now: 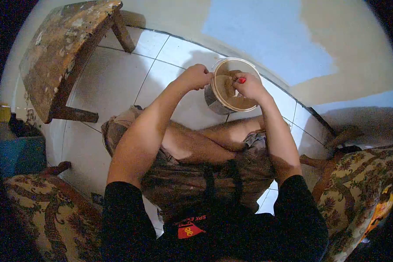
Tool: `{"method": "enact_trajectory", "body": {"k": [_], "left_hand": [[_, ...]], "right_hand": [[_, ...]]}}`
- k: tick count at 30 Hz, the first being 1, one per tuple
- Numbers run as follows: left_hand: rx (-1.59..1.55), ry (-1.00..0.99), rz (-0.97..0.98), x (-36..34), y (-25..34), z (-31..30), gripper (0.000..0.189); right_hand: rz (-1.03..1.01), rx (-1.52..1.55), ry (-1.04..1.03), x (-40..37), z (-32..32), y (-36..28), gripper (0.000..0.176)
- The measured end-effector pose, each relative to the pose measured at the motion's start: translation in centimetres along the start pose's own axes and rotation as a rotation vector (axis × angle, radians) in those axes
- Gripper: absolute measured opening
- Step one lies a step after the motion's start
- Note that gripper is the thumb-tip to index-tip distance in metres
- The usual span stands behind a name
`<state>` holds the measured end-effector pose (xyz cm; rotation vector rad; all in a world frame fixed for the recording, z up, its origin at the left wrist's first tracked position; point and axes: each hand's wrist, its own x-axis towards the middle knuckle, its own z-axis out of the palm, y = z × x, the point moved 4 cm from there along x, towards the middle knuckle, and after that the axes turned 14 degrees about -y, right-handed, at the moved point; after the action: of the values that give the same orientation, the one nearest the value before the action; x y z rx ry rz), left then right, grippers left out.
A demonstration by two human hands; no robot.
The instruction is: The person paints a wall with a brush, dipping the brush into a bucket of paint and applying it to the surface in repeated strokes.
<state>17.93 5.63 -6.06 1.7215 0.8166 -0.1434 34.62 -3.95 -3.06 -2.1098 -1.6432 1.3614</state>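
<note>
A round bucket [214,102] with a pale rim stands on the tiles in front of my crossed legs, tan paint-like material coating its inside. My left hand [198,77] is closed at the left side of the rim, fingers curled against it. Over the bucket's right side reaches my right hand [250,87], wrapped around a tool with a red handle [242,80]. The tool's working end is down inside the bucket, and I cannot make out its kind.
A paint-spattered wooden bench [70,48] stands at upper left. Behind the bucket rises a wall [257,39] with blue and beige patches. Floral-patterned chairs flank me, the right one [362,179] close to my elbow. A blue container [22,150] sits at far left.
</note>
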Motion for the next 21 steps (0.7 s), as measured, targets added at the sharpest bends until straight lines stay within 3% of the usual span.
{"method": "enact_trajectory", "body": {"k": [2,5,12,14,15,18,21], "left_hand": [[0.08,-0.111,-0.062,0.8,-0.4,0.3,0.042],[0.095,-0.094,-0.062,0.0,0.5,0.0,0.043],[0.1,-0.167,-0.011,-0.1,0.6,0.1,0.05],[0.009,-0.043,0.002,-0.5,1.3,0.1,0.045],[0.045,-0.055,0.009,-0.2,1.3,0.1,0.046],[0.048,-0.046,0.035,-0.1,0.8,0.1,0.044],[0.048,-0.023,0.109,-0.1,1.3,0.1,0.042]], "right_hand": [[-0.023,-0.362,0.071,0.4,0.8,-0.6,0.027],[0.009,-0.374,0.047,2.1,1.7,0.9,0.029],[0.027,-0.009,0.089,1.0,1.0,2.1,0.028],[-0.05,-0.328,0.144,0.8,1.2,1.5,0.026],[-0.045,-0.323,0.146,0.5,1.0,1.6,0.026],[0.01,-0.043,0.075,-0.6,0.3,1.6,0.025],[-0.124,0.062,0.21,-3.0,-0.7,1.0,0.023]]}}
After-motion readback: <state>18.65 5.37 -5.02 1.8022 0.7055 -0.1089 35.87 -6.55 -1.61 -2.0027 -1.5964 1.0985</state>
